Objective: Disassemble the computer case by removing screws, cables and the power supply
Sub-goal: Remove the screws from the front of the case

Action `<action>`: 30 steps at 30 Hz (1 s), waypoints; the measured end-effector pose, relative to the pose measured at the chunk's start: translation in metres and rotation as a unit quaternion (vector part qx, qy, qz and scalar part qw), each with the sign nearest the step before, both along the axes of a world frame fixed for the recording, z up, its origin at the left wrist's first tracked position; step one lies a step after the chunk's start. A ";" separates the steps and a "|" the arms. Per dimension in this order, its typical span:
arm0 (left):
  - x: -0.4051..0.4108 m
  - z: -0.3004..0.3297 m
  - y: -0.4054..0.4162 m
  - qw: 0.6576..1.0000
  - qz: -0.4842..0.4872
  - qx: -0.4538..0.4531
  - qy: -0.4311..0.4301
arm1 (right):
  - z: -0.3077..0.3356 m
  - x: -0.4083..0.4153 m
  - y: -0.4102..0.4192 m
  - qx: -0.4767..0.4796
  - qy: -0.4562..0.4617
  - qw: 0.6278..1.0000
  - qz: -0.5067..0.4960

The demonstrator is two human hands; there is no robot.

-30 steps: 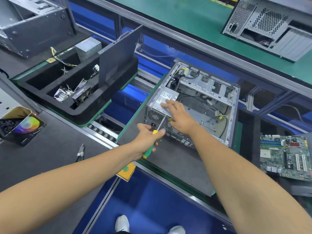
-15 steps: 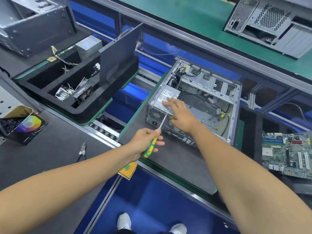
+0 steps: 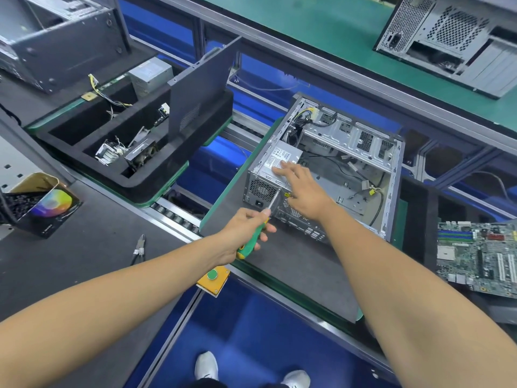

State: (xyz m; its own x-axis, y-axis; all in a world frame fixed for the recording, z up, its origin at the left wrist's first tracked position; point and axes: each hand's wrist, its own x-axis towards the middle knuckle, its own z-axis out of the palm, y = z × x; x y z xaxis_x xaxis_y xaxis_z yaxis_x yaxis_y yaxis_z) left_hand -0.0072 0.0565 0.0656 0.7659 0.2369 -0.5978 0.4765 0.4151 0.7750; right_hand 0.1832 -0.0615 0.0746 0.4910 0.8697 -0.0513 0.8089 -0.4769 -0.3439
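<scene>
An open grey computer case (image 3: 391, 175) lies on its side on a dark pallet. Its silver power supply (image 3: 282, 158) sits in the near left corner, with yellow and black cables (image 3: 303, 119) bunched behind it. My right hand (image 3: 303, 191) rests flat on the power supply, fingers spread. My left hand (image 3: 246, 228) grips a green and yellow screwdriver (image 3: 253, 239). Its shaft points at the case's rear panel, beside the power supply's fan grille (image 3: 261, 189).
A black foam tray (image 3: 134, 180) with removed parts and an upright side panel (image 3: 201, 85) stands to the left. Cutters (image 3: 139, 249) lie on the near mat. A motherboard (image 3: 478, 256) lies at the right. Other cases stand at far left and far right.
My left hand with the screwdriver has drawn back slightly from the rear panel and sits lower. My right hand stays on the power supply.
</scene>
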 end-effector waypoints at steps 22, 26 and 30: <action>-0.003 -0.005 0.006 1.000 0.012 0.006 -0.011 | -0.004 0.003 0.000 -0.006 0.002 1.000 -0.006; -0.003 -0.001 0.016 0.999 -0.001 -0.031 0.023 | -0.005 0.004 0.000 -0.007 -0.001 1.000 -0.007; 0.001 0.002 0.011 0.999 0.017 -0.031 -0.002 | -0.005 0.002 0.001 -0.008 -0.002 1.000 -0.008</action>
State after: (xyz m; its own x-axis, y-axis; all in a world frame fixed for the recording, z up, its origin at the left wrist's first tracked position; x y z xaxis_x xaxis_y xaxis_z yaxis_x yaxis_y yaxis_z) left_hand -0.0063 0.0678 0.0680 0.7609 0.2248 -0.6087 0.4583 0.4779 0.7494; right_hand 0.1856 -0.0606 0.0701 0.5043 0.8612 -0.0635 0.8030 -0.4947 -0.3324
